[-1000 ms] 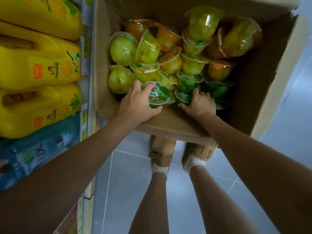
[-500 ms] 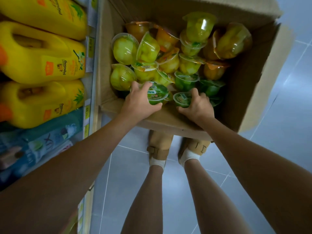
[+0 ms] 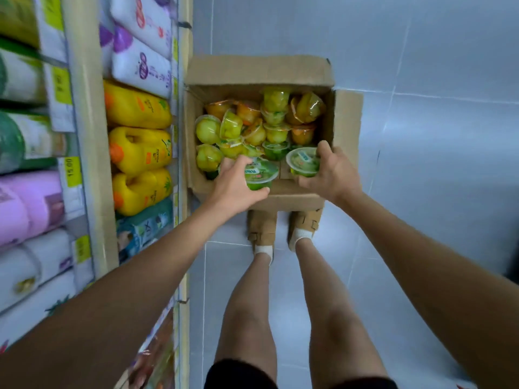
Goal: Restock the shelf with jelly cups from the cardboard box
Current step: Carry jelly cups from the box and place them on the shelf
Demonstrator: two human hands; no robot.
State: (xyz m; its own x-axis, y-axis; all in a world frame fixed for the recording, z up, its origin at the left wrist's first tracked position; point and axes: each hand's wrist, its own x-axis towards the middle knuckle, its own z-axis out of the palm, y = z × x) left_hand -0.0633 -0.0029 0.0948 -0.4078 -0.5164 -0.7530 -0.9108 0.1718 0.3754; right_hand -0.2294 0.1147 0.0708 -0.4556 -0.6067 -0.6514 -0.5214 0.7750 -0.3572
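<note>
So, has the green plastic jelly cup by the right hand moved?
Yes. The green jelly cup, gripped by the right hand, has risen toward the cardboard box's right wall.

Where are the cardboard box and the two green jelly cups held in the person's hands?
cardboard box (image 3: 258, 70): head view, on the far flap.
left jelly cup (image 3: 261, 172): head view, on its printed lid.
right jelly cup (image 3: 302, 160): head view, on its printed lid.

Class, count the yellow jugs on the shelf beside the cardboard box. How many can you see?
3, in a line along the shelf beside the cardboard box: far jug, middle jug, near jug. Others may be hidden behind them.
</note>
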